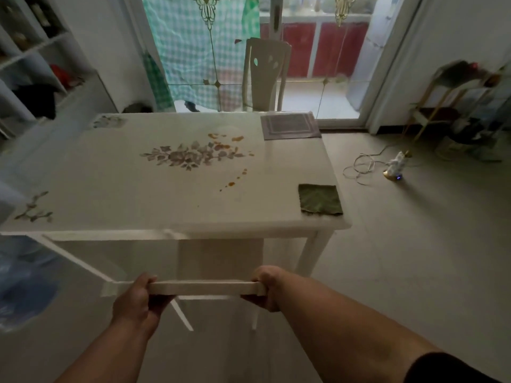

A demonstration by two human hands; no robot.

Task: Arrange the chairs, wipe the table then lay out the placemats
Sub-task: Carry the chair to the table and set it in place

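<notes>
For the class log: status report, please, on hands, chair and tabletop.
Left hand and right hand: grip on near chair top rail. Table unwiped, orange stains. Nothing blocking.

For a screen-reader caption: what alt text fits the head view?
Both hands, left hand and right hand, grip a white chair's top rail at a stained white table holding a green cloth and grey placemats.

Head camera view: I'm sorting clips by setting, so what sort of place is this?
Most likely a home dining area. A white dining table with a painted flower design stands with a matching chair at its far side, beside a glass door with laundry hanging behind it. Open shelves of household things line the left wall.
</notes>
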